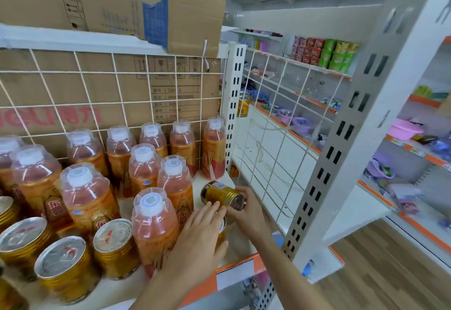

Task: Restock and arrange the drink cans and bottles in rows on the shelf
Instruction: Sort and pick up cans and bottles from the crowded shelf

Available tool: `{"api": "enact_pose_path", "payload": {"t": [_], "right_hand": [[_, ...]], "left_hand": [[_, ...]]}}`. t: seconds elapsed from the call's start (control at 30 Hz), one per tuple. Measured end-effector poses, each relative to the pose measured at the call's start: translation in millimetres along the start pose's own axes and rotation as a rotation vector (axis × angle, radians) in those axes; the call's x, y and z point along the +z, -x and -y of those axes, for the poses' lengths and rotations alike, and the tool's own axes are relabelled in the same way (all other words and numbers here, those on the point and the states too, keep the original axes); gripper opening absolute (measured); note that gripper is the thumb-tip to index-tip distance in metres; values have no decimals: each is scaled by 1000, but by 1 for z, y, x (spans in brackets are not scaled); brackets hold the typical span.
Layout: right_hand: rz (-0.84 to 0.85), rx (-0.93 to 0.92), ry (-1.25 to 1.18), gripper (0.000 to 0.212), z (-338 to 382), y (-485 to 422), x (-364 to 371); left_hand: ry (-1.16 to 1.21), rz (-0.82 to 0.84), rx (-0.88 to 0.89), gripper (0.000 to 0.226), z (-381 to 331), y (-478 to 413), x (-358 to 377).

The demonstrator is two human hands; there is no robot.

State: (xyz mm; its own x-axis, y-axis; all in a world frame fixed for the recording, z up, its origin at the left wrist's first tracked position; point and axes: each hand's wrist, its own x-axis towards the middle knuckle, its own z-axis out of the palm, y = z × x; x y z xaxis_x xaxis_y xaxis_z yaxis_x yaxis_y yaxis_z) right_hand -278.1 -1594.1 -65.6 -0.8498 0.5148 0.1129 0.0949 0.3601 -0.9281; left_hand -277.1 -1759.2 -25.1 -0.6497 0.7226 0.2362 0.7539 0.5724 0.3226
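Several orange drink bottles (151,224) with white caps stand in rows on the white shelf (117,287). Gold cans (64,264) stand at the front left. My right hand (246,208) grips a gold can (220,194) tipped on its side above the shelf's right end. My left hand (199,239) lies with straight fingers over another gold can (222,230), which it mostly hides, beside the front bottle.
A white wire grid (109,87) backs the shelf, with cardboard boxes (117,0) behind and above. A wire side panel (275,119) and a slotted upright (324,163) close off the right end. Further shelves of goods stand at the right over wooden floor (390,273).
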Motion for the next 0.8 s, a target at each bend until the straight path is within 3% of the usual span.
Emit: {"api": "enact_pose_path", "payload": {"t": [0.13, 0.33, 0.5, 0.8], "right_hand": [[-99, -73, -96, 52, 14, -3, -4], [-38, -162, -6, 58, 16, -10, -3], [-41, -131, -51, 65, 11, -11, 2], [-25, -174, -8, 57, 10, 15, -9]], "left_hand": [[-129, -39, -27, 72, -5, 7, 9], [-100, -45, -40, 68, -2, 11, 15], [-135, -47, -48, 65, -5, 11, 19], [-247, -93, -64, 69, -9, 13, 9]]}}
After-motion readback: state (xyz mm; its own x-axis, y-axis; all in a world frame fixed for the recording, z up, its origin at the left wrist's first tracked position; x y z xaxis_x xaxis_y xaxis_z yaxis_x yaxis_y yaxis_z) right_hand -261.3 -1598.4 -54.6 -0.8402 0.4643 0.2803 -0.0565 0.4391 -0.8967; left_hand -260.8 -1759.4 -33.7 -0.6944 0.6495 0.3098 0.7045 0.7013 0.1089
